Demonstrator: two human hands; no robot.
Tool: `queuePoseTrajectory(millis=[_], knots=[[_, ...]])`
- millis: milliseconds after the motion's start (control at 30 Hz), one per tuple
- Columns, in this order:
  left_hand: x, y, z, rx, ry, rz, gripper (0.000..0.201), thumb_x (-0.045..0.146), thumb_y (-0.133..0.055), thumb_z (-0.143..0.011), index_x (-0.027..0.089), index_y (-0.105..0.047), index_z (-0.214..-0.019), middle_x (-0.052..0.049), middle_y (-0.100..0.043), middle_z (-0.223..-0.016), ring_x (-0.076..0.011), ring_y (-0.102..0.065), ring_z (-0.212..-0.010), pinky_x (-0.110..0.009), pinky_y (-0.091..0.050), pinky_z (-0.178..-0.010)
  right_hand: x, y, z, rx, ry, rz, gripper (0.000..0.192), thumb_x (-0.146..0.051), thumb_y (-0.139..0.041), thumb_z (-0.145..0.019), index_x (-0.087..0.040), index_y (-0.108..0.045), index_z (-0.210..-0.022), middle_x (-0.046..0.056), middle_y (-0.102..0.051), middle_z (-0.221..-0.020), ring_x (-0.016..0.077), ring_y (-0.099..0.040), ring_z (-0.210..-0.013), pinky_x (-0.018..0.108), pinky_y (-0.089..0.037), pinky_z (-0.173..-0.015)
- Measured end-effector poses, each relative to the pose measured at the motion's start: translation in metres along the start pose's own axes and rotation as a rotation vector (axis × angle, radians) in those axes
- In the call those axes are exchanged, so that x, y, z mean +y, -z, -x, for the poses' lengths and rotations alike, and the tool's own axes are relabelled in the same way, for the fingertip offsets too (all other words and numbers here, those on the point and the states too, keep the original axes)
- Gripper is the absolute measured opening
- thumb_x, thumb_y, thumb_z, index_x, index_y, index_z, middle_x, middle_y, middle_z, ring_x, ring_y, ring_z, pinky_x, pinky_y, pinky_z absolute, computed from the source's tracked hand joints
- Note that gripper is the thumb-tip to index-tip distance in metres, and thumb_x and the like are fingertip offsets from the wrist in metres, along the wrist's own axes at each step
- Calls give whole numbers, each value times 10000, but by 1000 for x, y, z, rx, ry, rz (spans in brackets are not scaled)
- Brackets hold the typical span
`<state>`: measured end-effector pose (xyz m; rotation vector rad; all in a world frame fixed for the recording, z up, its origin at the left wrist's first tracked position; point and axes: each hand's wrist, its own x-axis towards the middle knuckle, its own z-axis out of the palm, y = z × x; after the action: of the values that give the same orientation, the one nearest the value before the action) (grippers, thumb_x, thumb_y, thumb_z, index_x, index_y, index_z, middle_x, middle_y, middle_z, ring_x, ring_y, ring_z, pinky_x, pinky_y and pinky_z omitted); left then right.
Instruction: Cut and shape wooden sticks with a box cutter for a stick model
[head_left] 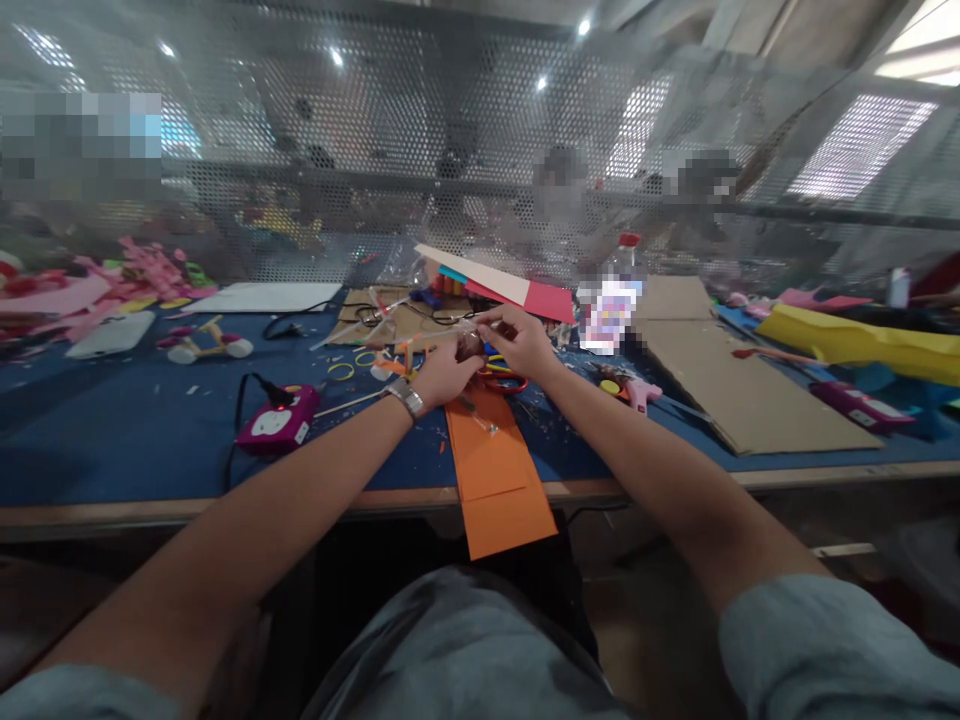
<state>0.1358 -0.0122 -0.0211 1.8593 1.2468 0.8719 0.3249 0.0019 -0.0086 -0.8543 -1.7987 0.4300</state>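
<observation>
My left hand [441, 370] and my right hand [519, 338] meet over the middle of the table. Between their fingertips is a small brownish, shiny piece [470, 344]; its exact kind is too small to tell. Both hands have their fingers closed at it. Below them lies an orange paper strip [499, 460], overhanging the front table edge. A little clear item [484, 420] rests on that paper. Red-handled scissors [508, 384] lie just under my right hand, partly hidden. Orange scraps [397, 365] and a yellow ring [341, 372] are left of my left hand.
A purple power socket box [281, 420] with a plugged cord stands left. Cardboard [750, 390], a pink glue gun [641, 393] and a bottle [619, 295] are right. Coloured sheets [547, 298] lean behind. A small wheeled model [206, 342] stands left, before a perforated metal screen [390, 130].
</observation>
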Motion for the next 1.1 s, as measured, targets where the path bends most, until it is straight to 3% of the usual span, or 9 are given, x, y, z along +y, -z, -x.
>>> queuePoseTrajectory(millis=[167, 367, 500, 633, 733, 833, 900, 1000, 1100], knots=[[2, -1, 0, 13, -26, 77, 379, 404, -697, -1054, 181, -669, -1359, -111, -710, -1317, -233, -728, -1087, -440, -655, -923, 0, -2, 1, 41, -42, -26, 355, -548, -711, -953, -236, -795, -1100, 63, -799, -1009, 193, -655, -777, 347, -563, -787], [1, -3, 0, -10, -11, 149, 398, 405, -705, -1049, 172, -661, -1369, -108, -712, -1303, -233, -732, -1071, -434, -660, -903, 2, -3, -2, -13, -111, -162, 491, -699, -657, -925, -219, -764, -937, 28, -726, -762, 178, -647, -663, 317, -552, -633], [5, -3, 3, -29, 17, 160, 380, 403, -705, -1050, 165, -668, -1345, -100, -723, -1258, -220, -736, -1028, -415, -662, -874, 1, 0, -4, -53, -122, -206, 448, -670, -761, -849, -223, -750, -841, 16, -703, -716, 173, -644, -670, 301, -540, -613], [8, -3, 6, -31, 1, 161, 380, 399, -698, -1055, 165, -660, -1352, -91, -729, -1217, -201, -737, -965, -383, -663, -820, 7, 0, -9, -13, -151, -208, 443, -658, -764, -859, -221, -715, -810, -6, -648, -645, 150, -586, -583, 290, -499, -557], [6, -3, 5, 31, -38, 147, 462, 373, -699, -1049, 190, -585, -1457, -102, -723, -1272, -189, -740, -920, -360, -652, -799, 17, 2, -13, 64, -190, -193, 450, -673, -710, -910, -228, -696, -848, -26, -593, -584, 148, -546, -508, 293, -467, -504], [1, -2, 2, 129, -72, 98, 571, 358, -771, -990, 201, -546, -1491, -133, -688, -1373, -203, -739, -985, -372, -629, -890, 26, 5, -15, 147, -223, -161, 435, -665, -693, -942, -233, -683, -889, -19, -612, -597, 170, -608, -526, 311, -517, -529], [-2, 0, 1, 157, -80, 64, 534, 365, -790, -977, 185, -589, -1438, -134, -674, -1380, -227, -720, -1061, -412, -621, -943, 28, 7, -15, 179, -232, -141, 426, -655, -688, -955, -232, -676, -915, 3, -662, -649, 188, -668, -572, 328, -568, -572], [-5, -1, 0, 84, -84, 50, 379, 389, -741, -1020, 165, -673, -1318, -105, -704, -1299, -241, -713, -1094, -454, -636, -942, 27, 9, -14, 183, -223, -114, 429, -652, -675, -969, -224, -676, -939, 31, -712, -711, 204, -723, -625, 337, -606, -616], [-7, -4, -1, -11, -88, 101, 363, 423, -710, -1043, 161, -696, -1294, -100, -723, -1276, -243, -726, -1095, -456, -644, -943, 22, 8, -12, 132, -187, -77, 433, -645, -703, -948, -214, -705, -915, 21, -702, -673, 186, -695, -597, 311, -570, -605]])
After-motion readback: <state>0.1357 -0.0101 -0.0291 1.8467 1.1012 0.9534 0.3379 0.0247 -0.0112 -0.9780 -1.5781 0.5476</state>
